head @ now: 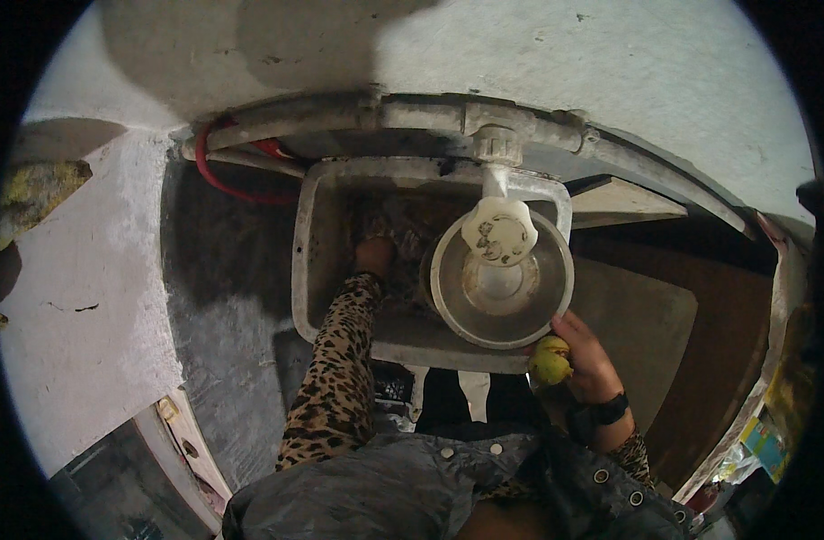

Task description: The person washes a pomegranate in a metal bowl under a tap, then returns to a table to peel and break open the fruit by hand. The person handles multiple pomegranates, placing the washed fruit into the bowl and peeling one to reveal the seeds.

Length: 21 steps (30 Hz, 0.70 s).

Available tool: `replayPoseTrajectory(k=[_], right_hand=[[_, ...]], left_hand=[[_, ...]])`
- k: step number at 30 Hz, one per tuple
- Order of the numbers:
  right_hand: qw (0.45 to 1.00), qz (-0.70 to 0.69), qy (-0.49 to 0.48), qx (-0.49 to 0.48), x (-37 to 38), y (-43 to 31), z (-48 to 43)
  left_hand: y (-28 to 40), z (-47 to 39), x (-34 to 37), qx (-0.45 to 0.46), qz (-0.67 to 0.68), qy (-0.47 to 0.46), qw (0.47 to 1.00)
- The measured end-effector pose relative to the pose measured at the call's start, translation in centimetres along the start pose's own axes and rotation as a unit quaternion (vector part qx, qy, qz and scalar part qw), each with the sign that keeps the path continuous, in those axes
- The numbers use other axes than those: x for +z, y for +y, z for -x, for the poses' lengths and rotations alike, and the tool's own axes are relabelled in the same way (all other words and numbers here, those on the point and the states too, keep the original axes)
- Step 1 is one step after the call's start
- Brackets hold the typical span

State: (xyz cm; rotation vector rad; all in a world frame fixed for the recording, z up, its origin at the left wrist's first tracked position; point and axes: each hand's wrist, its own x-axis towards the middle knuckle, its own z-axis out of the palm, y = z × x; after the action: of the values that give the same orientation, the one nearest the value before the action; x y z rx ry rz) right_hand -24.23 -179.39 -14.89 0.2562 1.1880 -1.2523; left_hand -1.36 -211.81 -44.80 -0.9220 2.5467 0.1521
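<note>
My left hand [375, 255] reaches down into a worn rectangular sink basin [306, 270]; its fingers are lost in shadow among dark, unclear matter on the bottom. At the basin's right side, a round metal bowl [446, 307] sits under a white plastic tap [498, 231]. My right hand [591, 364] is at the bowl's lower right rim, thumb or finger against it. A yellow-green round fruit [550, 361], split at its top, lies against the fingers of that hand, just outside the basin's front edge. How the fingers hold the bowl and fruit from below is hidden.
A pale pipe [419, 116] runs along the wall behind the basin. A red hose [213, 177] curves at the back left. A grey slab [223, 364] lies left of the basin, and a brown board [715, 324] is at the right. A crate [393, 388] shows below the front edge.
</note>
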Motion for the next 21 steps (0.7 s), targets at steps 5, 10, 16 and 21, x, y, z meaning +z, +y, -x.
replayPoseTrajectory(k=[5,10,16,21], right_hand=[[1.000,-0.010,0.014,0.007,0.0,0.1,0.2],[0.999,-0.028,0.019,0.000,0.0,0.4,0.1],[1.000,-0.023,0.014,0.004,0.0,0.0,0.2],[0.999,-0.035,0.007,0.005,0.1,-0.6,0.2]], left_hand=[[-0.1,-0.3,-1.0,-0.037,0.025,0.027,0.999],[-2.5,0.2,-6.6,0.072,0.065,-0.100,0.990],[-5.3,8.7,-12.8,-0.111,0.407,0.166,0.891],[-11.7,18.1,-14.8,-0.231,0.075,0.309,0.919]])
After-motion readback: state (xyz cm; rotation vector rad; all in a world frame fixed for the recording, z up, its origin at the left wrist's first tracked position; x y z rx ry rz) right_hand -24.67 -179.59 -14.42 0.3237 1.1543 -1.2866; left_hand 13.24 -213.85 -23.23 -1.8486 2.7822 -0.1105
